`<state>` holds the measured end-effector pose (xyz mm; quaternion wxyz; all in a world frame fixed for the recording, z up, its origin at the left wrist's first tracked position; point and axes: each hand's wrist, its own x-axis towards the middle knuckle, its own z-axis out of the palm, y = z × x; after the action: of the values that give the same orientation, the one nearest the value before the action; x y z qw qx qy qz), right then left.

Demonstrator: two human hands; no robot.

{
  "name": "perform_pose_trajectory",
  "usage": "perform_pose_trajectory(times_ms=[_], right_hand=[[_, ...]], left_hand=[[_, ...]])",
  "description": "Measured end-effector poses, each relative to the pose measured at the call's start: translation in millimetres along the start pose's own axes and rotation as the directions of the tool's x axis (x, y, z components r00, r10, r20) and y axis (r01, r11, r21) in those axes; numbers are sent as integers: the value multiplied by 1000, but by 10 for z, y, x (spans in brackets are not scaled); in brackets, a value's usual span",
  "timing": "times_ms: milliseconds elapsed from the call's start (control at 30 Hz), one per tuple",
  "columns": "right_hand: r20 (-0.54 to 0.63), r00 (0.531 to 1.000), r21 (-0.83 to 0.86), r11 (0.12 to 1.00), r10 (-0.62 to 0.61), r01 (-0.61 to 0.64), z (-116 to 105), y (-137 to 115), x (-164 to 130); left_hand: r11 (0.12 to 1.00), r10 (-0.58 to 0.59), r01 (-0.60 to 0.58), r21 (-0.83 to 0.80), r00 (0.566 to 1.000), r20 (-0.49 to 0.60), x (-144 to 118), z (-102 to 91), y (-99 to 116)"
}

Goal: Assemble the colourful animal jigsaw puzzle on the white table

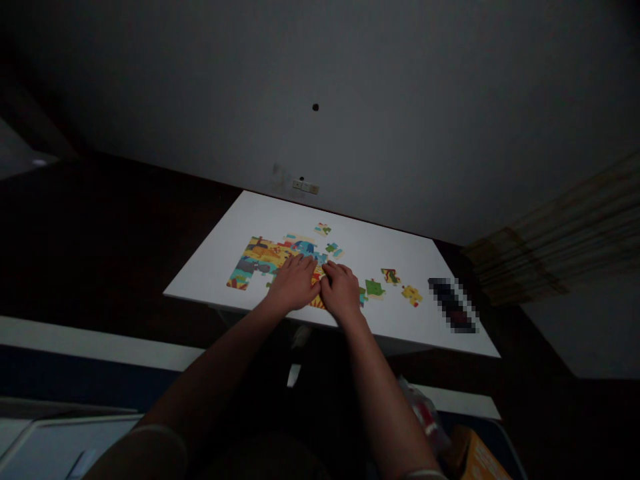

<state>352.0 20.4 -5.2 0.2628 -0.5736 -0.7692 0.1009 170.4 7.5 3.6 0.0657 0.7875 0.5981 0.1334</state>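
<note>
A partly joined jigsaw puzzle (265, 252) with a colourful animal picture lies on the white table (210, 267). My left hand (294, 283) rests flat over its middle, fingers stretched forward and holding nothing. Close beside it, thumbs nearly touching, my right hand (343, 290) has its fingers bent down at the puzzle's right part, closed on a puzzle piece mostly hidden beneath them. Right of that hand lie a green puzzle piece (374, 288), a piece with a dark green figure (391, 276) and a yellow piece (412, 295). Beyond the hands are several more loose pieces, including one near the back (323, 229).
A blurred-out dark object (453, 305) lies at the table's right end. Behind the table rises a grey wall with a socket strip (305, 187). A curtain (530, 260) hangs at right. An orange box (480, 457) and a plastic bag (425, 413) sit low at right.
</note>
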Motion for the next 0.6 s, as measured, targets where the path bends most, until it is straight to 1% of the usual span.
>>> perform_pose_trajectory(times_ms=[433,600], right_hand=[[-22,1000,12,1000,-13,13,32,41,-6],[-28,1000,29,999,-14,14,24,27,-11]], left_hand=[[1000,11,-11,7,1000,-22,0,-4,5],[1000,23,-22,8,999,-32,-14,-39,21]])
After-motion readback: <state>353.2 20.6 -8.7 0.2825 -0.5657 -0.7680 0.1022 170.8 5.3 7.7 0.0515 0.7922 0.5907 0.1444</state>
